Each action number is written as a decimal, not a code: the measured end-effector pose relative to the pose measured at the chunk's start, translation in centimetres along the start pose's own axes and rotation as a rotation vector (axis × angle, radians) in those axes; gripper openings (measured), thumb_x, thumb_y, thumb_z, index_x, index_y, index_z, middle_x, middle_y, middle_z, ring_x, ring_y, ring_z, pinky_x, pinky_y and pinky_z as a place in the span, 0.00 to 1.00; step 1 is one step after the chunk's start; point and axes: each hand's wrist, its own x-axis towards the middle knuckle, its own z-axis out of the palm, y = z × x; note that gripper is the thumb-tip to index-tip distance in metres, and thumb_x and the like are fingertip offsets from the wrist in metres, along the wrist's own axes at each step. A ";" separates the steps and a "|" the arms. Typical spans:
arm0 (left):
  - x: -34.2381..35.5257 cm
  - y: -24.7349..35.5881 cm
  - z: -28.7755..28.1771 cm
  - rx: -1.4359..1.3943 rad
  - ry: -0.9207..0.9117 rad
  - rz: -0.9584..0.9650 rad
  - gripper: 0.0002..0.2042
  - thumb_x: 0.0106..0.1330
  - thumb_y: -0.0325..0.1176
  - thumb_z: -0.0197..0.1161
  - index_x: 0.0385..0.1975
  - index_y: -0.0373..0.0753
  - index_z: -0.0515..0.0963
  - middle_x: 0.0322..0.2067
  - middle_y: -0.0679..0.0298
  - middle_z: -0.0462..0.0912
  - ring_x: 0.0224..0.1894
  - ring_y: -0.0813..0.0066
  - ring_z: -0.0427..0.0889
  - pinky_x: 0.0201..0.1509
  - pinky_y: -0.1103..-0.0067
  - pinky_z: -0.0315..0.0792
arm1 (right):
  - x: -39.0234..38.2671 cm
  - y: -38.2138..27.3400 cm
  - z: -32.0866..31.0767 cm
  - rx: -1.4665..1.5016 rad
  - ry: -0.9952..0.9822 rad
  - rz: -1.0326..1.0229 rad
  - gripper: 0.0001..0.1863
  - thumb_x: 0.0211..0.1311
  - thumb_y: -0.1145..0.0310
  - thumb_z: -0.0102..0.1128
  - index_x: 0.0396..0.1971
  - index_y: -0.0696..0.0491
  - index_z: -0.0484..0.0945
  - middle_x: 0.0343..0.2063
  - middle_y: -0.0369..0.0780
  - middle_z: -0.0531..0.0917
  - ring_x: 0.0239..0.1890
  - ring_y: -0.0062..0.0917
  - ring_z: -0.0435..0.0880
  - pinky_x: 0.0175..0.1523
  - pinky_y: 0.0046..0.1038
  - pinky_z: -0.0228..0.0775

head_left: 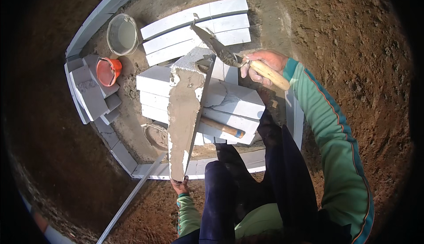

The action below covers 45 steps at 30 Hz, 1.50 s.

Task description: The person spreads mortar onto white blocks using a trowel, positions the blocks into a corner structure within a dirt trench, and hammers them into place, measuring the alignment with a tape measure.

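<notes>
My right hand (263, 67) grips the wooden handle of a trowel (216, 47), its mortar-coated blade angled up-left over the top end of a long white block (185, 120). The block's upper face is coated in grey mortar. My left hand (180, 185) holds this block at its lower end, fingers curled under it and mostly hidden. Beneath and behind it lies a stack of white blocks (238, 103), with a second wooden-handled tool (227, 128) resting on them, partly hidden.
More white blocks (196, 28) lie ahead, others (90, 98) at left beside an orange bucket (108, 77) and a grey bucket (122, 34). A mortar container (152, 136) sits left of my block. A low block wall (119, 158) encloses the area; a long straight bar (128, 200) slants at lower left.
</notes>
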 end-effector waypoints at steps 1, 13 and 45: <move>0.0 -0.1 0.1 -0.030 0.007 -0.023 0.44 0.47 0.14 0.73 0.69 0.38 0.64 0.59 0.63 0.74 0.61 0.66 0.72 0.67 0.70 0.65 | -0.2 -0.1 0.3 -0.069 -0.034 0.061 0.28 0.73 0.46 0.47 0.42 0.59 0.81 0.18 0.37 0.77 0.16 0.20 0.75 0.19 0.24 0.65; 0.5 -0.6 0.3 0.041 0.031 -0.031 0.42 0.48 0.12 0.71 0.68 0.38 0.64 0.60 0.62 0.74 0.62 0.65 0.71 0.68 0.70 0.64 | -3.4 6.3 0.8 -0.782 0.805 -0.418 0.17 0.69 0.56 0.57 0.42 0.56 0.79 0.25 0.44 0.82 0.32 0.34 0.83 0.40 0.33 0.75; 1.3 -2.9 1.1 -0.079 0.050 -0.017 0.37 0.47 0.17 0.74 0.62 0.38 0.68 0.54 0.62 0.77 0.55 0.68 0.76 0.63 0.73 0.68 | -14.1 4.5 22.0 -1.491 0.682 -0.516 0.22 0.64 0.66 0.65 0.55 0.60 0.74 0.36 0.48 0.83 0.36 0.39 0.84 0.40 0.36 0.76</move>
